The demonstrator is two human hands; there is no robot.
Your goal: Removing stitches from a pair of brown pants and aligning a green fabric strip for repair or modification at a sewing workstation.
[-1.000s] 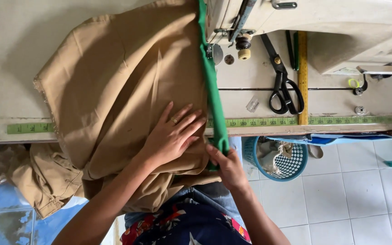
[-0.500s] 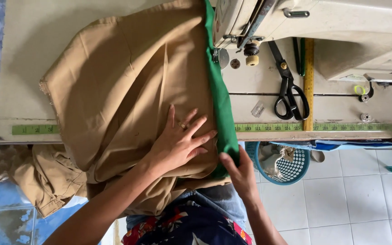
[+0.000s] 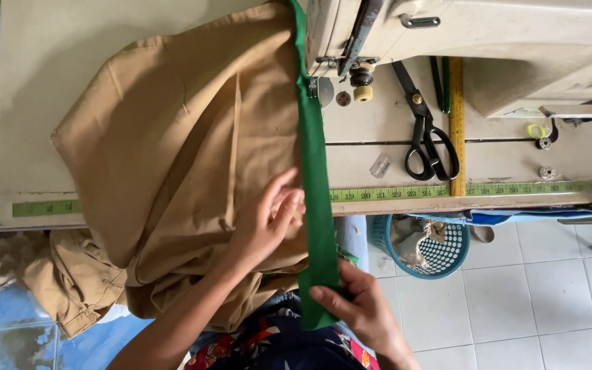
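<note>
Left hand (image 3: 268, 223), fingers spread nearly flat, presses the tan garment (image 3: 179, 157) on the tabletop (image 3: 42, 82) just beside the green strip (image 3: 315, 178). Right hand (image 3: 358, 308) pinches the strip's free lower end below the tabletop edge. Farther up, the strip reaches the sewing machine (image 3: 460, 41); how much is stitched cannot be told. Black scissors (image 3: 425, 133) lie apart.

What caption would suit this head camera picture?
Left hand presses tan cloth while right hand pinches a green strip leading to the sewing machine.
</note>
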